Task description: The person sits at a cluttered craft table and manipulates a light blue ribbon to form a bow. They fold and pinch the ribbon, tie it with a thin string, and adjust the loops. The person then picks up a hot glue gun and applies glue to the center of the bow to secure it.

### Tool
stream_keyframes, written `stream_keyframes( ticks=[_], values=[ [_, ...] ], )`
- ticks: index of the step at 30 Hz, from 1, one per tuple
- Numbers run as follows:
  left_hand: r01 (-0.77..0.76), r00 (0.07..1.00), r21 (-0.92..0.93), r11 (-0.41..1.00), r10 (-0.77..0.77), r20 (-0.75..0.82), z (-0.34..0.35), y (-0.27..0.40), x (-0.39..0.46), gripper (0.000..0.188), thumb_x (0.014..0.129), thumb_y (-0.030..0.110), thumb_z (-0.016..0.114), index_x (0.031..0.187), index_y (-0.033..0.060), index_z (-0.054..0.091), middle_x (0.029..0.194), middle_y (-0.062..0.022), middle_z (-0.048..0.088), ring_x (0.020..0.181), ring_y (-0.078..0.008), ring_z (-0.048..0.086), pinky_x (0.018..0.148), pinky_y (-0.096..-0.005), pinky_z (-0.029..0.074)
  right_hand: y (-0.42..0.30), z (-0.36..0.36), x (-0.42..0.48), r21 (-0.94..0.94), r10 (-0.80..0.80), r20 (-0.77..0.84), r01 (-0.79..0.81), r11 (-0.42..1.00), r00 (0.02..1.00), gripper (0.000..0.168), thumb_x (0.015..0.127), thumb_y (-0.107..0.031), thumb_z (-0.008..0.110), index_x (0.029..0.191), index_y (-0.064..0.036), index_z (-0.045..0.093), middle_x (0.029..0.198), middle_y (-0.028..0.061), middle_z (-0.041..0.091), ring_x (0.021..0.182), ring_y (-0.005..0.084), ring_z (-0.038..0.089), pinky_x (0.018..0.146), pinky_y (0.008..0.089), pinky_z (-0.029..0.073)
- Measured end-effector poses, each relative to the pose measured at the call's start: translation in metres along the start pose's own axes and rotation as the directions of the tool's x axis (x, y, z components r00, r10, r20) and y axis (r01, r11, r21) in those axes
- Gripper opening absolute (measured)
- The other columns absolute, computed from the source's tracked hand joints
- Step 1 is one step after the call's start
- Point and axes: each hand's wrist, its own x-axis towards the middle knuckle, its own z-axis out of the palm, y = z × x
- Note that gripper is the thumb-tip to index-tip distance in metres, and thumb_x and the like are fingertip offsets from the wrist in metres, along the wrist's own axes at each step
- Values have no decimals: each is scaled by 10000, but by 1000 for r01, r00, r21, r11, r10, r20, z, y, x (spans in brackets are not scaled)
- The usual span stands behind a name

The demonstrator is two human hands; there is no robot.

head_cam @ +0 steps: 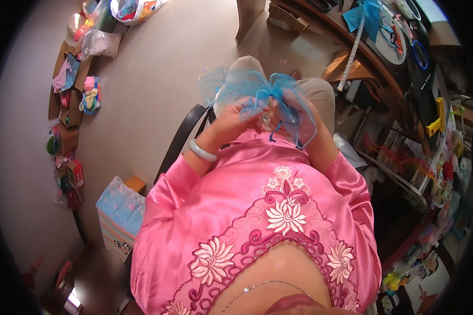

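A sheer blue mesh ribbon bow is held above my lap, its loops spreading to both sides. My left hand, with a pale bangle on the wrist, pinches the bow's lower left part near the gathered middle. Behind the right-hand loops, my right hand grips the bow close to its knot; the mesh partly covers these fingers. A thin dark blue tie hangs below the hands. The two hands are close together, and their fingertips are partly hidden.
At right stands a wooden table with blue-handled scissors, a yellow tool and a wrapped white stick jutting over its edge. A black armrest is beside my left arm. Cardboard boxes line the left wall.
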Motion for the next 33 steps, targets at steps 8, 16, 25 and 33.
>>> stream_keyframes(
  ticks=[8, 16, 25, 33],
  values=[
    [-349, 830, 765, 541, 558, -16, 32, 3, -28, 559, 832, 226, 664, 1299, 37, 423, 714, 0, 561, 546, -38, 441, 475, -191, 353, 16, -18, -15, -365, -72, -179, 2, 931, 981, 249, 887, -245, 578, 964, -11, 617, 803, 17, 627, 643, 72, 582, 574, 195, 474],
    [-196, 930, 412, 890, 302, -209, 27, -8, -53, 176, 908, 204, 551, 942, 36, 591, 579, 17, 498, 451, -49, 397, 421, -192, 303, 50, -23, -30, -676, -252, -59, 147, 722, 966, 315, 926, -279, 511, 1015, 7, 609, 730, 36, 597, 552, 80, 509, 457, 212, 365],
    [-424, 877, 42, 905, 421, -229, 49, -23, -30, 128, 877, 155, 590, 931, 44, 622, 757, -14, 586, 622, -75, 518, 549, -216, 399, 95, 9, -45, -414, -398, -8, 359, 836, 917, 353, 899, -146, 551, 1205, 10, 472, 730, 62, 557, 608, 150, 536, 588, 235, 447],
    [-556, 333, 766, -321, 759, 560, 38, -20, -36, 160, 780, 0, 660, 934, 47, 664, 887, -75, 634, 813, -159, 585, 726, -279, 452, 88, 14, -64, -301, -456, -262, 377, 876, 850, 206, 938, -302, 488, 863, -116, 533, 465, -17, 320, 359, 76, 256, 349, 253, 229]
  ],
)
